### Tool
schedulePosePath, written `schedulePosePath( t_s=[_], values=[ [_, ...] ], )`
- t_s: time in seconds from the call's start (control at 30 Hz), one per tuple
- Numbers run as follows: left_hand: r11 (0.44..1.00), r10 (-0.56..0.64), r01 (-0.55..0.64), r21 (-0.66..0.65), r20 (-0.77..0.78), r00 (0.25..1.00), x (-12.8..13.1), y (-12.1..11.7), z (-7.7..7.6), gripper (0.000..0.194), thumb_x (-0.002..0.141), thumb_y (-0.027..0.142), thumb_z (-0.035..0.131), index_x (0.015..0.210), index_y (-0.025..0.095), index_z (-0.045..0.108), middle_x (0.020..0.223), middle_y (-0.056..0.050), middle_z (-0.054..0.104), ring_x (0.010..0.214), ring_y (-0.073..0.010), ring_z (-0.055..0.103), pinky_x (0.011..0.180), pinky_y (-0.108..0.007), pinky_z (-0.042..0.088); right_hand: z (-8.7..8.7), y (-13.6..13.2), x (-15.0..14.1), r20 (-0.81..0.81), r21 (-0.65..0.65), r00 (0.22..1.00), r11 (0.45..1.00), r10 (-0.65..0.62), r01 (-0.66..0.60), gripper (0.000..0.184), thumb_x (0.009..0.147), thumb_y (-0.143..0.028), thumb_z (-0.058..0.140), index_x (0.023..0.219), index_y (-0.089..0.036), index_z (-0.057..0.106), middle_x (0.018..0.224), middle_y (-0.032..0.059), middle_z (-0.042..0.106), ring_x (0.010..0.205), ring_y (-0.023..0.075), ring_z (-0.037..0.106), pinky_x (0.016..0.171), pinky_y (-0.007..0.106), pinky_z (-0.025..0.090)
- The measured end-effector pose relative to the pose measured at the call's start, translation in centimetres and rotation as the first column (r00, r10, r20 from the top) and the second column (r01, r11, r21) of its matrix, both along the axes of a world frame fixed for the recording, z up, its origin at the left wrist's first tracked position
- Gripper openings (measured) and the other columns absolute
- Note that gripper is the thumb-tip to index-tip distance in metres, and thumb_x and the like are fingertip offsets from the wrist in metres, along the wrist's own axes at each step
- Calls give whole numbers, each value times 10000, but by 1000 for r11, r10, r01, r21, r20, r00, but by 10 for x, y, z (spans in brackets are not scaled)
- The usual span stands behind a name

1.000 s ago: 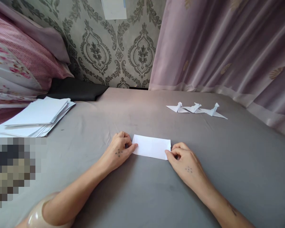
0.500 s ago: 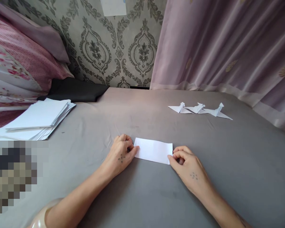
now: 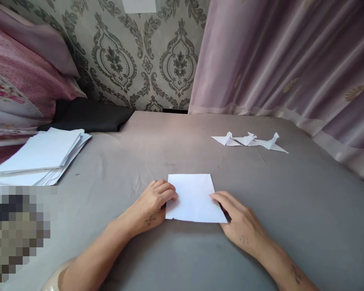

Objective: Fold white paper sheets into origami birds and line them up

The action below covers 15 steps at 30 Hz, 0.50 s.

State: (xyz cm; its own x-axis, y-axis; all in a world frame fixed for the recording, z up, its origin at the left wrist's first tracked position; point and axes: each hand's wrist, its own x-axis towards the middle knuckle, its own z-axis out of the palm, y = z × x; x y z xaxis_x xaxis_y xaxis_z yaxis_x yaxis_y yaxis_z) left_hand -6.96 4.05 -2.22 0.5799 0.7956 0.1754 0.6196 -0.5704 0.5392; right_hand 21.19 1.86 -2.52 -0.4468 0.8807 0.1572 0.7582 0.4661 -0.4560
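A white sheet of paper [image 3: 192, 198] lies between my hands, its near edge raised towards me and wider than its far edge. My left hand [image 3: 159, 200] grips its left side, fingers curled over the top and the thumb hidden behind the sheet. On the right side, my right hand [image 3: 238, 216] pinches the edge, with the index fingertip on top and the thumb underneath. Farther back on the right, three folded paper birds [image 3: 249, 140] stand in a row, close together.
A stack of white paper [image 3: 39, 151] sits at the left on the grey cloth surface [image 3: 133, 157]. Behind it lies a folded black cloth [image 3: 87, 115]. Purple curtains [image 3: 261, 60] hang along the right, and a patterned wall [image 3: 145, 60] closes off the back.
The paper was a narrow folded strip pinched at both ends. It has been opened out into a larger, nearly square sheet, and both hands have shifted their grip along its sides.
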Motion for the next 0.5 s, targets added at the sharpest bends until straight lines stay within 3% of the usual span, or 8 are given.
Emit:
schedulePosePath(
  t_s=[0.07, 0.17, 0.27, 0.33, 0.5],
  values=[
    [1000, -1, 1, -22, -9, 1000, -1, 0, -1, 338, 816, 23, 446, 1034, 199, 636, 1026, -88, 605, 933, -207, 526, 828, -340, 451, 1, 0, -5, 75, -60, 995, 996, -67, 71, 572, 732, -63, 453, 1265, -265, 503, 1204, 59, 562, 771, 158, 620, 605, 266, 490],
    [998, 16, -16, -69, 1, 1000, -1, -2, 2, 332, 833, 55, 448, 1063, 196, 641, 1049, -90, 593, 965, -209, 523, 843, -337, 455, 2, 2, -11, 76, -78, 989, 988, -127, 133, 454, 795, -107, 448, 1202, -270, 568, 1124, 51, 568, 682, 137, 584, 583, 265, 469],
    [982, 100, -97, -160, 12, 995, 4, -5, 10, 226, 924, 216, 444, 932, 191, 668, 1002, -79, 595, 922, -196, 540, 794, -313, 460, 4, 2, -13, 1, -126, 987, 979, -162, 161, 299, 888, -181, 419, 1074, -275, 635, 1032, 31, 580, 634, 113, 549, 589, 251, 448],
    [958, 187, -181, -220, 5, 982, 9, -8, 16, 323, 958, 323, 411, 804, 180, 655, 961, -73, 590, 885, -188, 547, 771, -309, 457, 5, 1, -14, -50, -182, 979, 966, -198, 186, 242, 934, -290, 416, 969, -268, 654, 982, 19, 582, 617, 101, 536, 583, 241, 432],
    [904, 371, -364, -225, -13, 929, 19, -9, 16, 451, 968, 370, 369, 630, 157, 578, 883, -75, 557, 841, -193, 534, 779, -341, 438, 3, 6, -21, -95, -215, 930, 920, -355, 329, 405, 953, -447, 369, 672, -208, 535, 874, 11, 585, 593, 93, 511, 592, 238, 402]
  ],
)
